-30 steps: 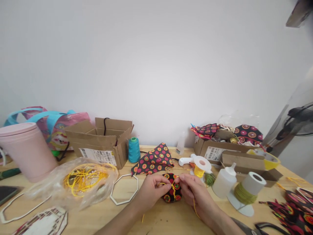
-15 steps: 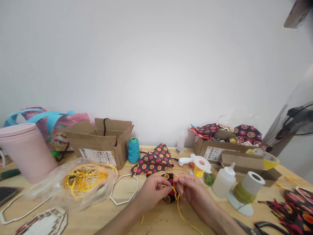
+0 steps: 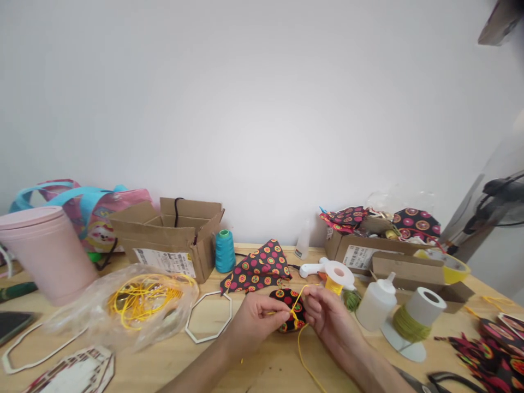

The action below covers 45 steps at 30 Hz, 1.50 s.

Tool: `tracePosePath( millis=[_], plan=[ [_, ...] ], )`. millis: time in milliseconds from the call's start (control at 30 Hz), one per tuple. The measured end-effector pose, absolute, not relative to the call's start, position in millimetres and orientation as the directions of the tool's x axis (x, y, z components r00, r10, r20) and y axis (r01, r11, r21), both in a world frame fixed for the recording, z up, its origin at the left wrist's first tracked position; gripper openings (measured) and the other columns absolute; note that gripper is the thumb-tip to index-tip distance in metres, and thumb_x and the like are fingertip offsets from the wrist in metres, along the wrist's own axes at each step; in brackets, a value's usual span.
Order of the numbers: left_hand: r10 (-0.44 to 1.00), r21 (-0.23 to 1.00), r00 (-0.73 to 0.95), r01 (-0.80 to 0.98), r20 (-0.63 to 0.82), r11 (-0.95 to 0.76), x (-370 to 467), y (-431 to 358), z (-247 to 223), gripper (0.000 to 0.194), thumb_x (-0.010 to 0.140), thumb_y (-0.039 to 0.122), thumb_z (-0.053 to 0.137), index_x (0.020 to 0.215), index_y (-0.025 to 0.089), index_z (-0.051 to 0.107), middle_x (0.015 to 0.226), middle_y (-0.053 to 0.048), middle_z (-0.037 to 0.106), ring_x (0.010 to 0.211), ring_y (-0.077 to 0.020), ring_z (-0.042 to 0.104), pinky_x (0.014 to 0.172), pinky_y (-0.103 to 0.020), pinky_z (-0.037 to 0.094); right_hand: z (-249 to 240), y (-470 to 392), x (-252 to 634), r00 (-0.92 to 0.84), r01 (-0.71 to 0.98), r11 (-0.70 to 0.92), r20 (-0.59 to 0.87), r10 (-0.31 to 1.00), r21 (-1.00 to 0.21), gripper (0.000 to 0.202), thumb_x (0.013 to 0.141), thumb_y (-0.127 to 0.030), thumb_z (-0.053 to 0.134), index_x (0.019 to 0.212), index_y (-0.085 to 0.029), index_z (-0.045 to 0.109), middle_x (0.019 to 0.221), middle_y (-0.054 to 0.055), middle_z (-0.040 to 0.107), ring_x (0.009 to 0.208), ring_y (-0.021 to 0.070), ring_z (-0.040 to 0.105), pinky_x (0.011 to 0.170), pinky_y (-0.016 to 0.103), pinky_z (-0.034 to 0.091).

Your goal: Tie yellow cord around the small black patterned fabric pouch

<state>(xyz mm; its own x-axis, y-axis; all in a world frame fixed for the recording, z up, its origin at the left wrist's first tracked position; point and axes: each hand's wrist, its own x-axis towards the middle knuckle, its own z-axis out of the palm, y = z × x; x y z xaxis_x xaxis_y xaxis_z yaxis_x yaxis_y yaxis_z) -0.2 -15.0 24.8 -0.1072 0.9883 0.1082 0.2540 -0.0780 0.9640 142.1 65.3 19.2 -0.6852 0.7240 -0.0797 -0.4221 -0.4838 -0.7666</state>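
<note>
Between my hands lies a small dark patterned fabric piece [image 3: 288, 297] with a knotted yellow cord [image 3: 295, 316] across its front. My left hand [image 3: 258, 319] is at its left side, thumb and forefinger pinched on the cord beside the knot. On the right, my right hand [image 3: 327, 312] has its fingers closed on another stretch of the cord, which rises in a loop between the hands. A loose length of cord runs down over the wooden table toward the front edge. My fingertips partly hide the fabric piece.
Behind the hands are a patterned cloth [image 3: 262, 267], a teal thread cone [image 3: 225, 251] and a white spool [image 3: 339, 274]. Left are an octagonal frame [image 3: 188, 322] and a cardboard box [image 3: 164, 240]; right, a squeeze bottle [image 3: 375, 304] and a green cord spool [image 3: 413, 322].
My right hand has moved slightly right, away from the fabric piece, drawing the cord up into a loop. More of the fabric piece and the knot shows between the hands.
</note>
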Motion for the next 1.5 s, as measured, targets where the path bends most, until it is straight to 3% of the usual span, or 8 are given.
tracePosePath(
  millis=[133, 267, 533, 667, 800, 1000, 1200, 1500],
  plan=[
    [0.987, 0.964, -0.150, 0.264, 0.059, -0.018, -1, -13, 22, 0.022, 0.068, 0.031, 0.058, 0.069, 0.012, 0.069, 0.057, 0.000, 0.057, 0.051, -0.0099, 0.041, 0.048, -0.020, 0.029, 23, 67, 145, -0.755, -0.378, -0.535, -0.082, 0.650, -0.755, 0.013, 0.067, -0.026, 0.055, 0.065, -0.013, 0.056, 0.042, -0.010, 0.025, 0.036, 0.0026, 0.011, 0.033, 0.016, 0.009],
    [0.989, 0.966, -0.142, 0.258, 0.036, 0.002, -3, -10, 14, 0.026, 0.065, 0.035, 0.059, 0.069, 0.012, 0.069, 0.052, 0.001, 0.053, 0.046, -0.0090, 0.038, 0.044, -0.020, 0.027, 23, 67, 147, -0.776, -0.333, -0.545, -0.105, 0.622, -0.769, 0.019, 0.068, -0.029, 0.053, 0.078, -0.014, 0.058, 0.034, -0.011, 0.026, 0.032, 0.0028, 0.009, 0.032, 0.016, 0.008],
    [0.996, 0.976, -0.086, 0.216, 0.033, -0.014, -2, -10, 13, 0.024, 0.066, 0.033, 0.059, 0.073, 0.012, 0.068, 0.061, -0.001, 0.059, 0.055, -0.0117, 0.047, 0.052, -0.022, 0.034, 28, 53, 144, -0.838, -0.076, -0.266, -0.083, 0.539, -0.961, 0.034, 0.069, -0.030, 0.057, 0.099, -0.014, 0.056, 0.036, -0.008, 0.045, 0.027, 0.0014, 0.029, 0.032, 0.016, 0.011],
    [0.999, 0.986, -0.039, 0.168, 0.013, -0.006, -3, -11, 15, 0.021, 0.066, 0.030, 0.058, 0.072, 0.013, 0.068, 0.059, 0.000, 0.058, 0.053, -0.0105, 0.047, 0.050, -0.021, 0.033, 20, 52, 139, -0.839, 0.050, -0.014, -0.050, 0.542, -0.999, 0.039, 0.071, -0.037, 0.055, 0.102, -0.015, 0.053, 0.033, -0.010, 0.041, 0.027, 0.0042, 0.035, 0.030, 0.014, 0.014],
    [1.000, 0.988, -0.023, 0.157, -0.003, 0.007, -6, -13, 14, 0.020, 0.066, 0.030, 0.058, 0.073, 0.013, 0.066, 0.058, 0.000, 0.057, 0.052, -0.0113, 0.049, 0.050, -0.022, 0.034, 12, 51, 138, -0.795, 0.114, 0.161, 0.007, 0.607, -0.980, 0.033, 0.074, -0.035, 0.050, 0.102, -0.017, 0.051, 0.036, -0.010, 0.039, 0.028, 0.0055, 0.037, 0.028, 0.013, 0.019],
    [1.000, 0.985, 0.012, 0.170, -0.001, -0.002, -4, -13, 15, 0.022, 0.069, 0.031, 0.055, 0.065, 0.013, 0.066, 0.055, 0.000, 0.056, 0.053, -0.0116, 0.048, 0.051, -0.022, 0.035, 14, 46, 140, -0.839, 0.174, 0.374, 0.062, 0.541, -0.911, 0.020, 0.074, -0.016, 0.041, 0.089, -0.020, 0.053, 0.040, -0.009, 0.041, 0.032, 0.0060, 0.041, 0.032, 0.013, 0.023],
    [1.000, 0.982, 0.022, 0.186, 0.010, -0.014, -3, -12, 15, 0.023, 0.072, 0.029, 0.053, 0.067, 0.011, 0.066, 0.057, 0.000, 0.057, 0.054, -0.0115, 0.048, 0.053, -0.022, 0.035, 18, 48, 141, -0.811, 0.243, 0.594, 0.176, 0.558, -0.767, 0.012, 0.074, -0.019, 0.043, 0.071, -0.018, 0.055, 0.043, -0.008, 0.035, 0.040, 0.0056, 0.033, 0.039, 0.016, 0.021],
    [0.992, 0.978, -0.118, 0.208, 0.033, -0.008, -3, -8, 14, 0.024, 0.071, 0.030, 0.053, 0.060, 0.011, 0.063, 0.047, 0.006, 0.044, 0.046, -0.0073, 0.035, 0.044, -0.019, 0.025, 9, 55, 142, -0.725, 0.361, 0.584, 0.175, 0.666, -0.727, 0.018, 0.075, -0.032, 0.047, 0.074, -0.021, 0.061, 0.047, -0.006, 0.037, 0.044, 0.0078, 0.030, 0.041, 0.019, 0.020]
  ],
)
